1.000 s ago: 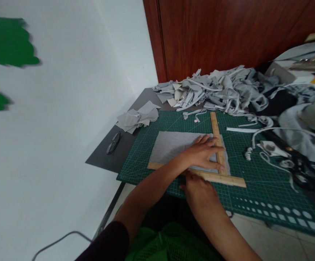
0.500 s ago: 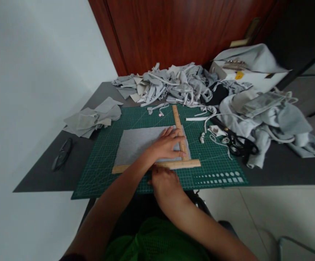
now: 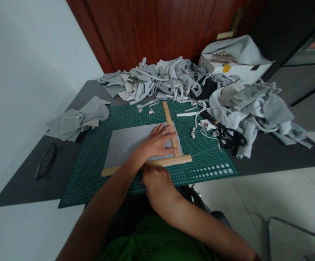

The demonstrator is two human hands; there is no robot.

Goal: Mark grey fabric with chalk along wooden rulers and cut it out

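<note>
Flat and open, our left hand presses the grey fabric piece and the upright arm of the wooden square ruler onto the green cutting mat, probably to keep cloth and edge from sliding; our right hand rests curled at the ruler's lower bar near the mat's front edge, and we cannot tell whether it holds anything; black scissors lie right of the mat among white cord scraps; a heap of grey offcuts crowds the far edge, folded grey pieces sit left, with dark glasses on the grey table.
</note>
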